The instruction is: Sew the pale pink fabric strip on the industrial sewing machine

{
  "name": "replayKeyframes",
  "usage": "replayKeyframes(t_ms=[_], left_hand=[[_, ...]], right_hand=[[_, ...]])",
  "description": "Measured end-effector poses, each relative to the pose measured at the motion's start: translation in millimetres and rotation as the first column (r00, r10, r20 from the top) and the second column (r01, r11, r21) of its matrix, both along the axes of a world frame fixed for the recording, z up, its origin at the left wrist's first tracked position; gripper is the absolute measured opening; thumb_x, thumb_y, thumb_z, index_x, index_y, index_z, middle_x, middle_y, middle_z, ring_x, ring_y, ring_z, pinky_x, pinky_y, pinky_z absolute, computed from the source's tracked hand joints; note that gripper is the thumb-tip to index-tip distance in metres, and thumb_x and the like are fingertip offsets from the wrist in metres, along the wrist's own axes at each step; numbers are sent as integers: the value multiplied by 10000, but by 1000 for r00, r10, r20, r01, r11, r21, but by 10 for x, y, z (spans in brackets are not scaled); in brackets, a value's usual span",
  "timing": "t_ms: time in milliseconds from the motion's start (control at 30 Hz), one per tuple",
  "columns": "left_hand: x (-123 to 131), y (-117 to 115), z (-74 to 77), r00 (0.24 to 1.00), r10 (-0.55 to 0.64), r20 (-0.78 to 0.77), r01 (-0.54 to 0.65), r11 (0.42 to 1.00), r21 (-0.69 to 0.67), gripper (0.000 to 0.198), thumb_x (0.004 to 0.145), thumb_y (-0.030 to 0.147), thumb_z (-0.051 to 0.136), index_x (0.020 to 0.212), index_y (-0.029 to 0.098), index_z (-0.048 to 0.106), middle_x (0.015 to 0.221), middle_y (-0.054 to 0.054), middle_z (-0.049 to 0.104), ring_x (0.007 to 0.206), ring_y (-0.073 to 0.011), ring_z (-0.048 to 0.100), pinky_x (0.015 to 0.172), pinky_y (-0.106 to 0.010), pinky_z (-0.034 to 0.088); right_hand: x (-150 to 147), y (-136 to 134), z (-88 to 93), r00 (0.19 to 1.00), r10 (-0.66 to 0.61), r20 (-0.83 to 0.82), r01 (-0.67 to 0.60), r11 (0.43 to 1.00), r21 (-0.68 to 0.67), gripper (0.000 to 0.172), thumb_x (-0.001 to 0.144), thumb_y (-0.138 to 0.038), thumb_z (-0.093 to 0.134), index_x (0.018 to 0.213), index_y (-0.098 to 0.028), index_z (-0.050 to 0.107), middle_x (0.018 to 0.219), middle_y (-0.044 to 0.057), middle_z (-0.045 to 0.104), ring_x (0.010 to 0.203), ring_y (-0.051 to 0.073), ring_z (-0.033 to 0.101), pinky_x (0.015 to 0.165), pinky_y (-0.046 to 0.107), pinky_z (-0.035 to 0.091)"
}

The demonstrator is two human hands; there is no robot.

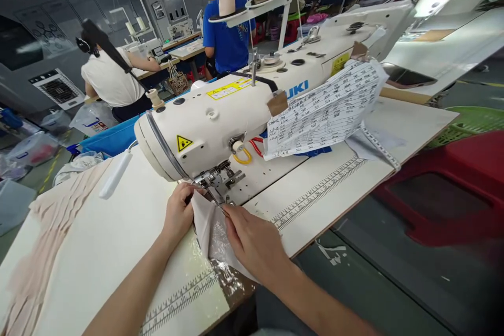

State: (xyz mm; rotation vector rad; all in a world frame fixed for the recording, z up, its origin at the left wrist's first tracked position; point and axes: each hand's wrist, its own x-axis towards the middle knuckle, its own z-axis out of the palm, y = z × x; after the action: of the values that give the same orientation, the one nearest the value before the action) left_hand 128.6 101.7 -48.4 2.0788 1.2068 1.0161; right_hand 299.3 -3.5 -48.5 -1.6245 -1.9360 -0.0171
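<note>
A white sewing machine (205,121) stands across the table, its needle and presser-foot area (214,178) low at the near end. Pale, thin fabric (202,220) lies beneath that end and drapes towards the table's front edge. My left hand (181,209) is closed on the fabric's left side, fingertips right beside the needle area. On the other side, my right hand (254,239) pinches the fabric near a slim metal piece (216,197); whether the fingers also grip that metal cannot be made out. The exact stitching point is hidden.
Ruler tapes (315,194) run along the table's front. Ruffled pale pink fabric (59,231) and a white stick-shaped object (115,174) lie left. A handwritten sheet (326,110) hangs on the machine. A red stool (444,189) stands right; people work behind.
</note>
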Motion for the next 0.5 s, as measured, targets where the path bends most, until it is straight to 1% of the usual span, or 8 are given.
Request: replayKeyframes(t_ms=[67, 233, 500], left_hand=[[-1, 1, -4, 1000, 0, 5, 0, 1000, -7, 142, 824, 279, 559, 793, 219, 684, 849, -27, 633, 832, -185, 591, 746, -295, 455], [-7, -7, -7, 1000, 4, -6, -4, 999, -33, 135, 820, 264, 563, 809, 224, 691, 857, -25, 635, 849, -188, 591, 763, -303, 452], [1, -8, 8, 1000, 21, -10, -21, 999, -43, 124, 814, 282, 574, 785, 224, 679, 860, -25, 641, 846, -190, 589, 758, -303, 452]], right_hand=[[0, 10, 24, 1000, -3, 16, 4, 999, -41, 243, 947, -165, 434, 1128, -166, 597, 865, 43, 727, 660, 168, 682, 518, 263, 406], [13, 17, 70, 1000, 9, 30, -5, 991, -132, 240, 932, -163, 472, 1141, -173, 589, 895, 49, 723, 699, 164, 685, 516, 255, 408], [3, 37, 88, 997, 10, 75, 3, 986, -166, 249, 941, -167, 473, 1166, -174, 581, 923, 40, 710, 708, 180, 692, 518, 289, 435]])
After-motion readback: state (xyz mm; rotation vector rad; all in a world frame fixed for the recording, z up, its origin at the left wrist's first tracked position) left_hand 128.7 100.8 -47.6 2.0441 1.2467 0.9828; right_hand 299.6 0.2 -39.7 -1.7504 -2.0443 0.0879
